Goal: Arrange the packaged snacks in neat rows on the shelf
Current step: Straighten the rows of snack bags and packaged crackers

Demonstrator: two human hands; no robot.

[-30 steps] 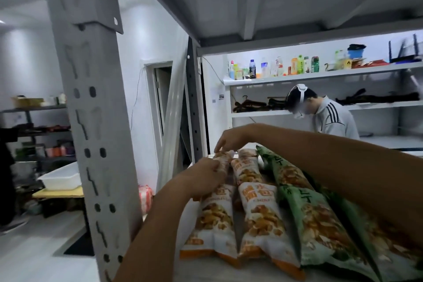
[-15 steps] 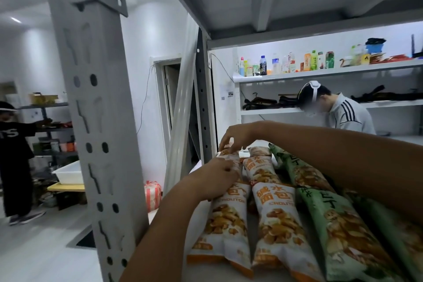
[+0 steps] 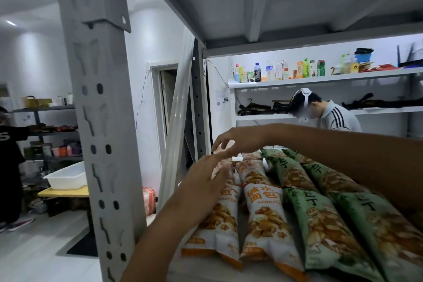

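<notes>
Orange-and-white crouton bags (image 3: 265, 220) lie in two rows on the shelf board (image 3: 206, 275), with green snack bags (image 3: 325, 224) in rows to their right. My left hand (image 3: 203, 181) hovers with relaxed, spread fingers over the leftmost orange row, holding nothing. My right hand (image 3: 231, 142) reaches across from the right, raised above the far end of the orange bags, its fingers loosely spread and empty. My right forearm covers part of the green bags.
A grey perforated steel upright (image 3: 100, 121) stands close at the left, a second upright (image 3: 198, 107) behind it, and the shelf's underside overhead. A white bin (image 3: 66, 176) sits on a yellow table. One person stands at the far left, another beyond the shelf by white shelves with bottles (image 3: 281, 71).
Both hands have let go of the far-left orange bags and lifted off them, fingers opening. The view has moved closer.
</notes>
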